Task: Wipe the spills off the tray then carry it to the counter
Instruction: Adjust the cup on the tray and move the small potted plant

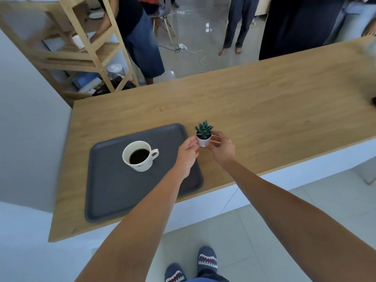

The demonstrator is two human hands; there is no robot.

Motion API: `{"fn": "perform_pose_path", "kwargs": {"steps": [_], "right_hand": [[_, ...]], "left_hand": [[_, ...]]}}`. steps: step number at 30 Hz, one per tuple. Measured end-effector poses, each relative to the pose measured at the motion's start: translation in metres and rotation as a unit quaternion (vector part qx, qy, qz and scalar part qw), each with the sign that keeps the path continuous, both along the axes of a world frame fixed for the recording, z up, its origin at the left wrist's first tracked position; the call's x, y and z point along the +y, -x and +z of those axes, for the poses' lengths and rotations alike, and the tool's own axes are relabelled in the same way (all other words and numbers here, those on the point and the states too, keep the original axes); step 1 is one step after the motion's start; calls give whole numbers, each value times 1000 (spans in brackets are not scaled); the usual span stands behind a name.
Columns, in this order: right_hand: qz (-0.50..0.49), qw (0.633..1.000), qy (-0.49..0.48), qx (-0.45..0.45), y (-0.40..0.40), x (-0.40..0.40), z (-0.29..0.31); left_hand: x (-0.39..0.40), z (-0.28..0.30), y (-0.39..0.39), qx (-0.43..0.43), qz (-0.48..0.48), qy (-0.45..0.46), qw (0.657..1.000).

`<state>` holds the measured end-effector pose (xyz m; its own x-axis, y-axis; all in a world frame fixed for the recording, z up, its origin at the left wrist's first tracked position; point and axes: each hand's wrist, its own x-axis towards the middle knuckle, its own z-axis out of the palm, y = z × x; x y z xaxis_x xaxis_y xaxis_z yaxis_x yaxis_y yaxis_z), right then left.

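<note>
Just left of fingers point(193, 143): tray point(114, 192)

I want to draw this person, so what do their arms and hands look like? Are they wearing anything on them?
Both arms are bare all the way up, with no sleeves showing. The left hand and right hand wear no gloves, and I see no watch, bracelet or rings. On the feet are dark blue slippers with a shark-mouth pattern of white teeth and red.

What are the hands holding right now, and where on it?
Both hands, left and right, hold the small white-potted green succulent by the pot's sides.
</note>
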<state>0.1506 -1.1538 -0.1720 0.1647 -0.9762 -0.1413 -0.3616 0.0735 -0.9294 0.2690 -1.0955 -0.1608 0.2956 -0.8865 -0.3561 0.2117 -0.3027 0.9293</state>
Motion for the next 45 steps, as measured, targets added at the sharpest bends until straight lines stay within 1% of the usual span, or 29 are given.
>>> {"fn": "perform_pose_path", "kwargs": {"steps": [5,11,15,19,24,29,32,39,45], "right_hand": [[25,999,34,-18,-16,-19,23],[77,993,49,-80,-62,-35,49],[151,980,38,-122,-106,-38,60],[202,971,2,-128,-158,-36,60],[236,964,-13,-122,-229,-30,53],[250,961,-38,-115,-296,-29,42],[259,961,-48,-87,-331,-32,35],[267,960,-74,-25,-392,-51,21],[286,954,-89,-21,-431,-75,7]], "left_hand": [[-5,26,-13,-6,18,41,999],[-6,61,-60,-36,69,58,995],[7,75,-105,-54,91,70,992],[23,77,-154,-51,115,62,990],[37,72,-215,-44,158,48,985],[40,60,-276,-24,192,38,980],[38,53,-307,-22,198,27,980],[17,36,-353,-11,220,7,975],[-10,18,-394,4,242,-17,970]]}}
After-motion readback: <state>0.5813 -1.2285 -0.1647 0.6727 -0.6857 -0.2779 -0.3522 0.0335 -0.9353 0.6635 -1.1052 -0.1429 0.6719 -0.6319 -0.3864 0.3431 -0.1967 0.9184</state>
